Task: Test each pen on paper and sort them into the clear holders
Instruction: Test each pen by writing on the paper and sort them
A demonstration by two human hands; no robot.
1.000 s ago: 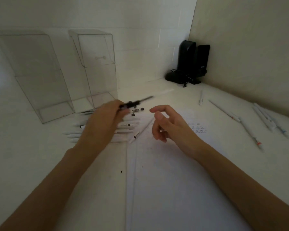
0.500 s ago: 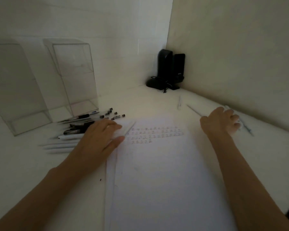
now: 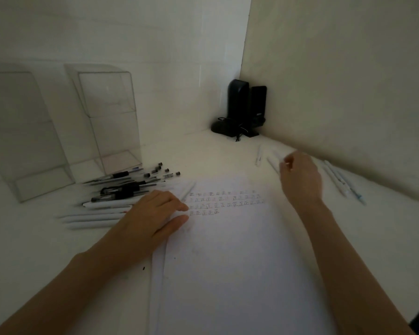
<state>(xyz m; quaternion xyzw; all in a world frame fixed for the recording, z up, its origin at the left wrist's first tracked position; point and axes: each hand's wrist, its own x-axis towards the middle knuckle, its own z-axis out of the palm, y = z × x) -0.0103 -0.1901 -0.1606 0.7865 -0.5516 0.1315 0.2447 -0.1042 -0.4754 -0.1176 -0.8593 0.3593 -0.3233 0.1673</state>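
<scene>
Over by the right wall, right hand [image 3: 300, 177] curls its grip toward the loose white pens [image 3: 336, 177], pinch unclear; left hand [image 3: 153, 218] lies spread, steadying the paper [image 3: 228, 262]. Best to pinch one barrel cleanly; clear holders [image 3: 107, 117] wait far left.

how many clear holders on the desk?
2. One clear holder stands at the far left, partly cut off by the frame edge; the other stands just right of it, against the back wall behind the pile of pens. Neither visibly holds a pen.

Rows of "正" marks on paper [image 3: 228, 250].
</scene>
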